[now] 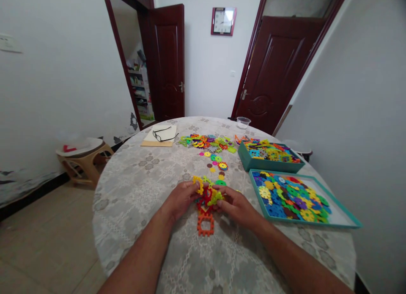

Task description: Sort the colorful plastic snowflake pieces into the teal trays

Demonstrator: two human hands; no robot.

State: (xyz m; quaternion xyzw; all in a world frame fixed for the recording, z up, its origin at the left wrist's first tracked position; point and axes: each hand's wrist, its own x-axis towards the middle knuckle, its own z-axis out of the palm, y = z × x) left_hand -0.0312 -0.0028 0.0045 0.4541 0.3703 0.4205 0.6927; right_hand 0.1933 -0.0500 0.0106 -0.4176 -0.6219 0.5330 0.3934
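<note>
Pinching a yellow, tooth-edged plastic piece (198, 185), the left hand (184, 197) is positioned at the left side of a red, notched plastic assembly (207, 195). The right hand (237, 206) is opposite; its grip closes thumb and fingers on a yellow-green, notched plastic piece (215, 197). Both pieces are held at the assembly; whether they are locked to it cannot be determined. An orange, square, open-centred plastic frame (205, 233) with toothed edges adjoins the near end of the assembly, between the forearms.

Just beyond the fingers is a green, scalloped plastic disc (220, 183). Farther out, small multicoloured discs (215, 158) form a loose trail leading to a mixed pile of bright plastic pieces (207, 142). All items rest on a round counter (133, 196) covered with a grey, floral-patterned cloth.

To the right, a shallow, teal-rimmed tray (342, 214) contains flower-edged discs, mainly blue, yellow and green. Just beyond it, a deep teal box (272, 164) is filled with assorted pieces. Black-framed glasses (158, 137) lie on cream paper (168, 130) at the far left. A clear plastic bowl (243, 122) is located near the far edge.
</note>
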